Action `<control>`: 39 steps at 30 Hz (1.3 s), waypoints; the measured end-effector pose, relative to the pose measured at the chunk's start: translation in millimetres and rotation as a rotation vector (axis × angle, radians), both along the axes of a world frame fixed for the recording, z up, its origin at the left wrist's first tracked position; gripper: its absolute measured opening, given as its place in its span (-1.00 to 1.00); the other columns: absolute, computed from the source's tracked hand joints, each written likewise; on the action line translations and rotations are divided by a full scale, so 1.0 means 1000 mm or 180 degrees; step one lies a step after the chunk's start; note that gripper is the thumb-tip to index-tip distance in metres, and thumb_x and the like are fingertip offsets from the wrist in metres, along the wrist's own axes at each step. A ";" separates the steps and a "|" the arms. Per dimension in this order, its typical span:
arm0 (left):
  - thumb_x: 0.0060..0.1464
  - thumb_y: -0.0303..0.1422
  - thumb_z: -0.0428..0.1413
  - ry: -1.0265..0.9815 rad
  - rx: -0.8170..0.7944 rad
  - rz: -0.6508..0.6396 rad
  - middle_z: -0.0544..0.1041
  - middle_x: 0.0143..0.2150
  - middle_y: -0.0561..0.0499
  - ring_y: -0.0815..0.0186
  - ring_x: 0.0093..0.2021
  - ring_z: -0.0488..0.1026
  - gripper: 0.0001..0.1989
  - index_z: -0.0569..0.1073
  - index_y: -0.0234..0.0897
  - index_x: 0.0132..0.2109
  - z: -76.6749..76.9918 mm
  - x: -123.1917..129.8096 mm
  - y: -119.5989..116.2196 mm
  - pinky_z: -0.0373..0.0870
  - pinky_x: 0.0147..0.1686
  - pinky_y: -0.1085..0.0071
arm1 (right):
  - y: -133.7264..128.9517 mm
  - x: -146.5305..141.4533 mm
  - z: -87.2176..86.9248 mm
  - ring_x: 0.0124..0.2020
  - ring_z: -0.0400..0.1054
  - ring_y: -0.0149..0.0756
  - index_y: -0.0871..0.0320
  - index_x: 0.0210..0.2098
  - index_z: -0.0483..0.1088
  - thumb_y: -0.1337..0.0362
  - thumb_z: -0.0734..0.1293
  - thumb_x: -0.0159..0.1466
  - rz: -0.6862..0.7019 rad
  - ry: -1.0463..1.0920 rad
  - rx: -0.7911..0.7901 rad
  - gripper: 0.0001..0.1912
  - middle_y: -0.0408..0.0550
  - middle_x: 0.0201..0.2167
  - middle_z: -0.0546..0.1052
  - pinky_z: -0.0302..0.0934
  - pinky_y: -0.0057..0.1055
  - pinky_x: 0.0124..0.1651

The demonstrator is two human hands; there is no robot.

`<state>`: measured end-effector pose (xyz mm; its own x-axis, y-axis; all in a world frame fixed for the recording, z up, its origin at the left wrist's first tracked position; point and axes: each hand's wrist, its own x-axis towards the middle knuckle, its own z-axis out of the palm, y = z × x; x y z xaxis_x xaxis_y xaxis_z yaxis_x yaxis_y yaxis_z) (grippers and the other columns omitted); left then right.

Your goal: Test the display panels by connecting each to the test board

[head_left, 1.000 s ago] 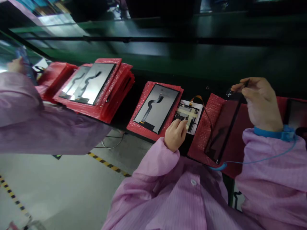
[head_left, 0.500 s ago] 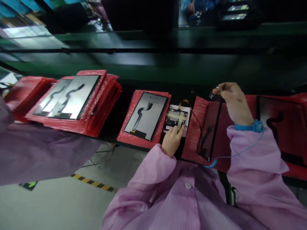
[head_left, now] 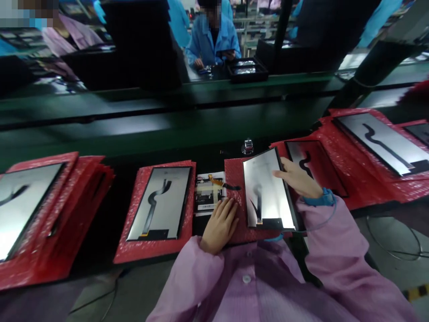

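Note:
My right hand grips the right edge of a display panel, thumb on its silvery back, fingers behind. The panel is slightly tilted over a red bubble-wrap sleeve, and a dark ribbon cable shows on its lower part. My left hand lies flat, fingers stretched out, on the sleeve's left side. Just beyond its fingertips is an opened device with black parts, pale tape and an orange-and-black flex cable. A blue wrist strap circles my right wrist.
Another panel lies on red wrap to the left, beside a stack of red sleeves. More sleeved panels lie right. A small shiny metal object stands behind. Across the green barrier, a person in blue sits working.
The view has turned right. My right hand has come down from its raised position and now holds the panel's edge. My left hand has shifted off the opened device onto the red sleeve.

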<state>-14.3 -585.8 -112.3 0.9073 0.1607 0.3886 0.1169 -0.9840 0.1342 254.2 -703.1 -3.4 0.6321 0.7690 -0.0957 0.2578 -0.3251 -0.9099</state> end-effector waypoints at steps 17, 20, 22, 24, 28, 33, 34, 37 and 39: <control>0.32 -0.38 -0.03 -0.0268 -0.0255 0.0055 0.44 0.22 -0.22 0.05 0.25 0.38 -0.60 0.31 -0.27 0.26 -0.004 -0.003 0.000 0.36 0.24 -0.06 | 0.014 -0.020 -0.053 0.15 0.22 0.14 0.15 0.00 0.37 0.21 0.32 0.21 -0.0548 -0.0831 0.0011 -0.64 0.24 0.01 0.39 0.07 0.14 0.22; 0.31 -0.39 0.00 -0.0236 -0.0415 0.0056 0.51 0.10 -0.17 0.09 0.13 0.45 -0.72 0.45 -0.26 0.10 0.016 0.001 0.003 0.37 0.21 -0.05 | 0.034 -0.034 -0.046 0.20 0.17 0.08 0.11 -0.03 0.42 0.17 0.29 0.29 0.0007 -0.1145 0.0184 -0.71 0.18 0.06 0.39 0.01 0.06 0.28; 0.31 -0.41 -0.02 -0.0337 -0.0587 0.0153 0.54 -0.03 -0.13 0.15 0.01 0.48 -0.79 0.50 -0.25 -0.05 0.032 0.009 0.011 0.43 0.14 0.04 | 0.054 -0.043 -0.046 0.08 0.28 -0.02 0.11 -0.16 0.47 0.15 0.32 0.29 0.0603 -0.1145 0.0274 -0.80 0.10 -0.06 0.48 0.07 0.00 0.24; 0.32 -0.43 -0.05 -0.0624 -0.0640 0.0444 0.55 -0.11 -0.12 0.19 -0.07 0.47 -0.79 0.49 -0.25 -0.12 0.045 0.022 0.026 0.46 0.04 0.13 | 0.074 -0.050 -0.050 -0.03 0.35 -0.11 0.12 -0.28 0.47 0.17 0.34 0.29 0.1100 -0.1071 0.0340 -0.85 0.03 -0.17 0.53 0.11 -0.04 0.20; 0.32 -0.43 -0.06 -0.0859 -0.0564 0.0825 0.53 -0.01 -0.14 0.16 0.04 0.42 -0.77 0.47 -0.28 -0.02 0.050 0.048 0.060 0.36 0.16 0.09 | 0.092 -0.059 -0.059 -0.15 0.39 -0.22 0.14 -0.34 0.43 0.27 0.29 0.30 0.1584 -0.0881 0.0478 -0.88 -0.02 -0.25 0.54 0.20 -0.15 0.07; 0.35 -0.41 -0.15 -0.0439 -0.0757 0.0505 0.55 -0.11 -0.06 0.22 0.06 0.41 -0.72 0.46 -0.28 -0.15 0.039 0.054 0.075 0.07 0.35 0.01 | 0.086 -0.060 -0.062 -0.25 0.38 -0.29 0.12 -0.42 0.35 0.32 0.23 0.29 0.1750 -0.0670 0.0566 -0.85 -0.09 -0.33 0.50 0.26 -0.32 -0.12; 0.35 -0.40 -0.16 -0.0362 -0.0792 0.0411 0.55 -0.14 -0.04 0.24 0.04 0.41 -0.71 0.45 -0.26 -0.19 0.038 0.052 0.075 0.00 0.38 -0.01 | 0.085 -0.060 -0.062 -0.27 0.37 -0.29 0.12 -0.42 0.33 0.33 0.21 0.28 0.1723 -0.0661 0.0561 -0.85 -0.10 -0.36 0.48 0.25 -0.32 -0.14; 0.33 -0.40 -0.14 -0.0135 -0.0806 0.0268 0.52 -0.24 0.00 0.26 -0.07 0.40 -0.72 0.43 -0.23 -0.27 0.040 0.045 0.074 -0.13 0.41 -0.03 | 0.085 -0.063 -0.064 -0.31 0.33 -0.27 0.10 -0.44 0.28 0.35 0.20 0.24 0.1656 -0.0710 0.0533 -0.87 -0.10 -0.40 0.45 0.20 -0.30 -0.17; 0.31 -0.40 -0.13 -0.0044 -0.0793 0.0284 0.49 -0.29 0.01 0.26 -0.12 0.39 -0.73 0.41 -0.23 -0.31 0.042 0.043 0.074 -0.07 0.40 0.02 | 0.086 -0.066 -0.066 -0.29 0.31 -0.24 0.09 -0.46 0.26 0.36 0.22 0.21 0.1691 -0.0785 0.0521 -0.88 -0.09 -0.39 0.46 0.17 -0.26 -0.14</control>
<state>28.8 -511.8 -70.3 0.8800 0.3322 0.3394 0.1982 -0.9063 0.3732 188.0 -616.9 -69.3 0.1463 0.9777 0.1508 0.5559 0.0448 -0.8300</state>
